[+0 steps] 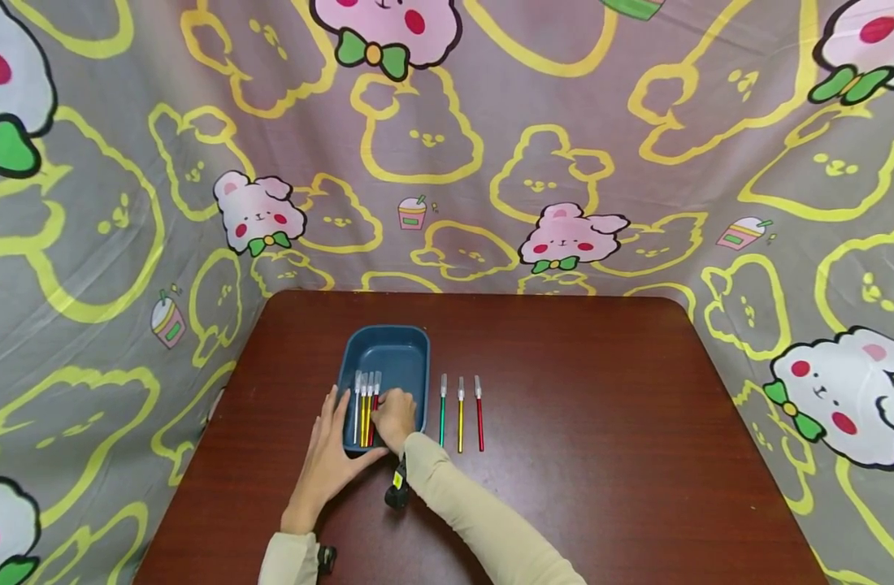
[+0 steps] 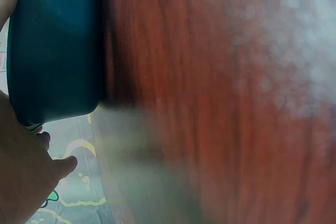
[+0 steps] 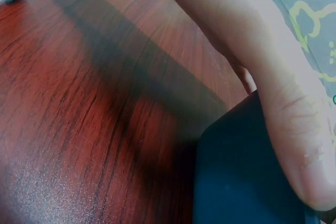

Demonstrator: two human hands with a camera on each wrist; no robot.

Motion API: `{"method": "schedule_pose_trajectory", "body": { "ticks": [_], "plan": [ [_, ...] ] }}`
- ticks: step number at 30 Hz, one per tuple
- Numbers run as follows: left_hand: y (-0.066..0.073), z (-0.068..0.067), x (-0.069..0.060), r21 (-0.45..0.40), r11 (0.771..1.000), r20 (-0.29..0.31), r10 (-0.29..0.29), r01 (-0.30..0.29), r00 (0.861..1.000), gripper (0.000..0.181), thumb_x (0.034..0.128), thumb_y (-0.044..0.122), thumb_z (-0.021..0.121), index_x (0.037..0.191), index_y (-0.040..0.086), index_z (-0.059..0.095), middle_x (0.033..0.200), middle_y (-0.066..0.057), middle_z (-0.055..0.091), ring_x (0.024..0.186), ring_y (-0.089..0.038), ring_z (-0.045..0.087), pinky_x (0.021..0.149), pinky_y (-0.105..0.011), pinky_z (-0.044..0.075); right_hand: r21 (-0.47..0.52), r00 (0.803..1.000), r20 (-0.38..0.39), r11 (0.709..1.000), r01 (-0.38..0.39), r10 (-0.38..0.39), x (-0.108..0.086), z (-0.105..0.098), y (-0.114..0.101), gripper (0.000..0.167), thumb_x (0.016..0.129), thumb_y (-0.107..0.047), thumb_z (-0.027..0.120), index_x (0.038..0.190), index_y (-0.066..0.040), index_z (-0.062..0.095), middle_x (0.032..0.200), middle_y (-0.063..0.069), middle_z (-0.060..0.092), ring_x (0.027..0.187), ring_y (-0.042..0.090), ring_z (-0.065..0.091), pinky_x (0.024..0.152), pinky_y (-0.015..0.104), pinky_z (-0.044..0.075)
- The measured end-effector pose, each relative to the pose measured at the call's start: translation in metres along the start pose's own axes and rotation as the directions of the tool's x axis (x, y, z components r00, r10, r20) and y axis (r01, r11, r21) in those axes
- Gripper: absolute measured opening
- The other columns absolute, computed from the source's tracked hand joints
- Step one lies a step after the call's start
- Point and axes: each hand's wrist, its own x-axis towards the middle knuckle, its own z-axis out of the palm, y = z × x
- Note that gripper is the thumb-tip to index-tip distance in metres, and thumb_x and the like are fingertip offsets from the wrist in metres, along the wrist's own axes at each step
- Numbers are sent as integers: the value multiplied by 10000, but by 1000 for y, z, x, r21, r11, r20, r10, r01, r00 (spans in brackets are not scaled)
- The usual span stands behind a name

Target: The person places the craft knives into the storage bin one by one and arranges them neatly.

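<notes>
A blue rectangular tray (image 1: pixel 396 331) holds several capped craft knives (image 1: pixel 363 414) side by side along its left part. My right hand (image 1: pixel 396 416) reaches over the tray's right side, its curled fingers pinching the red craft knife (image 1: pixel 376 400) at the row's right end; the fingertips are partly hidden. Around the tray's near left corner lies my left hand (image 1: pixel 331 459), fingers straight along the left side and thumb along the near edge. In the right wrist view a digit of the right hand (image 3: pixel 294 114) crosses the tray wall (image 3: pixel 236 171).
To the right of the tray lie a green craft knife (image 1: pixel 443 410), a yellow one (image 1: pixel 461 414) and a second red one (image 1: pixel 479 414), roughly parallel. The brown wooden table (image 1: pixel 601 422) is bordered by patterned curtains (image 1: pixel 476 154) at the back and both sides.
</notes>
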Motion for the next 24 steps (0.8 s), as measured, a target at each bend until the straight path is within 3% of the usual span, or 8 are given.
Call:
{"method": "schedule_pose_trajectory", "body": {
  "ticks": [8, 17, 24],
  "plan": [
    [-2, 2, -1, 2, 1000, 14, -22, 22, 1000, 1227, 779, 527, 915, 1689, 100, 211, 1750, -200, 101, 1571, -500, 158, 1203, -744, 176, -5, 999, -31, 999, 40, -40, -2, -5, 3, 121, 830, -29, 869, 910, 1, 784, 776, 66, 743, 779, 276, 721, 742, 386, 602],
    [-2, 1, 0, 5, 999, 26, -45, 45, 999, 1244, 777, 582, 898, 1695, 117, 198, 1752, -192, 92, 1571, -510, 149, 1202, -748, 167, 30, 993, -63, 995, 100, -98, -3, -16, 1, 179, 823, -65, 909, 953, -5, 802, 802, 47, 778, 732, 171, 735, 724, 307, 598],
    [0, 1, 0, -5, 999, 36, -50, 50, 998, 1240, 789, 588, 888, 1701, 131, 182, 1754, -193, 80, 1578, -500, 135, 1202, -749, 163, 41, 990, -65, 991, 125, -122, -7, -26, -3, 191, 819, -76, 911, 962, -1, 807, 837, 76, 792, 770, 183, 746, 854, 382, 584]
  ]
}}
